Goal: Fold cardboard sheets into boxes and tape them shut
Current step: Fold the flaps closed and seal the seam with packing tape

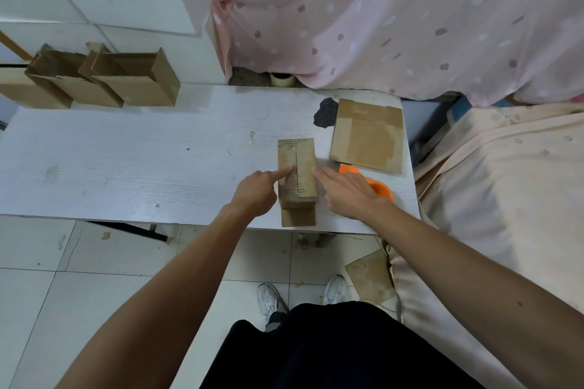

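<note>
While my left hand [254,191] presses one straight forefinger and my right hand [350,191] lays flat fingers on the box [297,161] near the table [126,161] edge, uneven pressure could wrinkle its taped seam.

- Box [297,167]: landmark; on the table [126,161], at its near edge.
- Cardboard sheet [368,136]: on the table, right of and behind the box.
- Tape dispenser [384,190]: just right of the box, partly under the right hand [350,196].
- Folded boxes [104,79]: far left, behind the box.
- Tape roll [282,79]: behind the box, past the table.
</note>
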